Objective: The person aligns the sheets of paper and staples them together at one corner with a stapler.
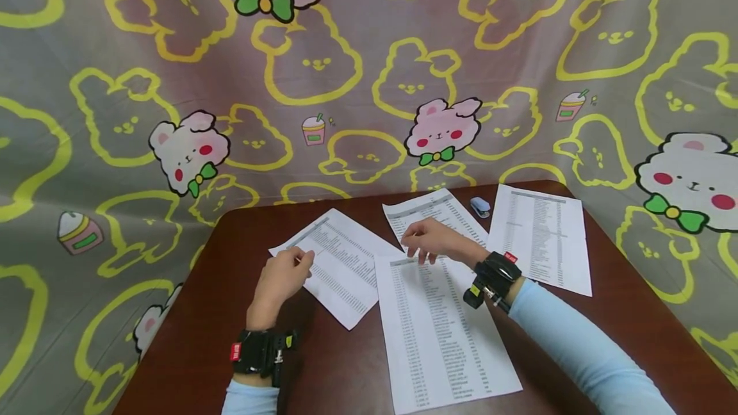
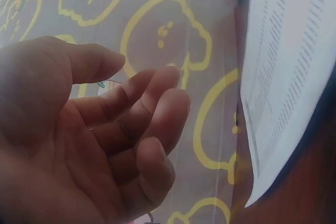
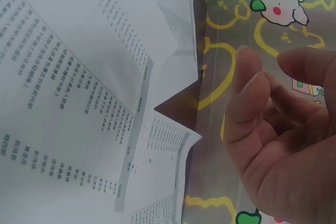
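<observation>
Plainly, the near sheet [image 1: 441, 332] runs lengthwise near to far, closer to the right hand [image 1: 435, 239] than the left hand [image 1: 284, 274]; both are empty, loosely curled.

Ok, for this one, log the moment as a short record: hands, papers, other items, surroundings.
left hand: holding nothing, fingers loosely bent, near the left sheet
right hand: holding nothing, fingers bent; in the head view, overlaps the back sheet
papers: four printed sheets, counting the front sheet and right sheet
other item: small stapler, between back and right sheets
surface: dark reddish-brown table
backdrop: cloth with cartoon animals and yellow outlines
</observation>
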Action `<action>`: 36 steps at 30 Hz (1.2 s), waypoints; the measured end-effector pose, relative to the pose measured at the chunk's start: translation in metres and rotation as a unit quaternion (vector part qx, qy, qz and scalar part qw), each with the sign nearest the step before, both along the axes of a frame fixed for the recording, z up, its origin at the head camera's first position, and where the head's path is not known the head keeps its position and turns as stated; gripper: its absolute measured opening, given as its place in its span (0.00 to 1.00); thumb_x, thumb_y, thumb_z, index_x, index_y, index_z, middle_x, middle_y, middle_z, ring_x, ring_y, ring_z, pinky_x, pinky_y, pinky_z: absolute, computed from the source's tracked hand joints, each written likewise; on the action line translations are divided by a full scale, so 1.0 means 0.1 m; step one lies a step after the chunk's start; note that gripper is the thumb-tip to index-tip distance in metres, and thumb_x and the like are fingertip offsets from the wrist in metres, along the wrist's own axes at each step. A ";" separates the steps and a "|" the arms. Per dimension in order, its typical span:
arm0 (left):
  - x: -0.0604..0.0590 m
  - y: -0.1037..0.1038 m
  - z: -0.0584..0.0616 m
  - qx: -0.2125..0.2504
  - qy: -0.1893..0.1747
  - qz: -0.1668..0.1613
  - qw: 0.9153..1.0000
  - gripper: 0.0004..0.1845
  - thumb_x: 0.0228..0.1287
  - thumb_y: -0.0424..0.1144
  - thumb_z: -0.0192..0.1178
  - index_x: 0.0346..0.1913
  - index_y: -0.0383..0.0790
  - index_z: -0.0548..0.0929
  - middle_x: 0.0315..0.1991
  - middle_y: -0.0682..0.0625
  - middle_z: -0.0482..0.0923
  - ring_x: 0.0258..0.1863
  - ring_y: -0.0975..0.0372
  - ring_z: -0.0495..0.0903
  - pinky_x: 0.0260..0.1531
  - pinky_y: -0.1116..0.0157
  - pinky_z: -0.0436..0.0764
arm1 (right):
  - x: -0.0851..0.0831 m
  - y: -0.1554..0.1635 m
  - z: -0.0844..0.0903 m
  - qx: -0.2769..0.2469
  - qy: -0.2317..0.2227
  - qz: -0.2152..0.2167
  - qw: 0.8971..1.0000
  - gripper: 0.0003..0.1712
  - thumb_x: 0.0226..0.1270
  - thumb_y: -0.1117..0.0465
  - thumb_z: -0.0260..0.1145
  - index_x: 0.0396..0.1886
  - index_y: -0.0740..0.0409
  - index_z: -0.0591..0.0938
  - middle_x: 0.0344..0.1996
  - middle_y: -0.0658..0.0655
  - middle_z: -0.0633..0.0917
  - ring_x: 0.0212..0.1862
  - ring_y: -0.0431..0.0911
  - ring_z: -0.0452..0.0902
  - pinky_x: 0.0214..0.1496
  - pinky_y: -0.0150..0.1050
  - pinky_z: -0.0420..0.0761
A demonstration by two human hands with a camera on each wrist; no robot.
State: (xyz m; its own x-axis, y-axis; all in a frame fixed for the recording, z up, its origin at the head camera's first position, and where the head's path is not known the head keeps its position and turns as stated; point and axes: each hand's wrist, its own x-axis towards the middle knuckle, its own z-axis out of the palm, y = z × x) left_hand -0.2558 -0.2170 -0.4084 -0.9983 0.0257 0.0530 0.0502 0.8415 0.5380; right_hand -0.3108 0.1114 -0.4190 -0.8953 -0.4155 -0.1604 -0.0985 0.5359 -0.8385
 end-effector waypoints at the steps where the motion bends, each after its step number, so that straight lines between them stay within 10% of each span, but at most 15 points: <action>1: 0.00 0.00 0.01 0.001 0.004 0.000 1.000 0.18 0.73 0.49 0.51 0.39 0.36 0.82 0.29 0.46 0.84 0.23 0.59 0.74 0.22 0.65 0.69 | -0.01 -0.01 0.00 -0.002 0.002 0.000 1.000 0.13 0.72 0.55 0.60 0.46 0.57 0.84 0.36 0.63 0.87 0.24 0.48 0.80 0.23 0.35 0.75; 36: -0.01 -0.34 0.05 0.008 -0.012 0.052 0.999 0.20 0.74 0.49 0.49 0.39 0.34 0.82 0.31 0.44 0.84 0.25 0.57 0.74 0.23 0.64 0.67 | -0.25 -0.16 -0.07 0.029 0.011 -0.014 0.999 0.12 0.70 0.57 0.59 0.42 0.58 0.85 0.38 0.65 0.87 0.23 0.44 0.81 0.19 0.33 0.73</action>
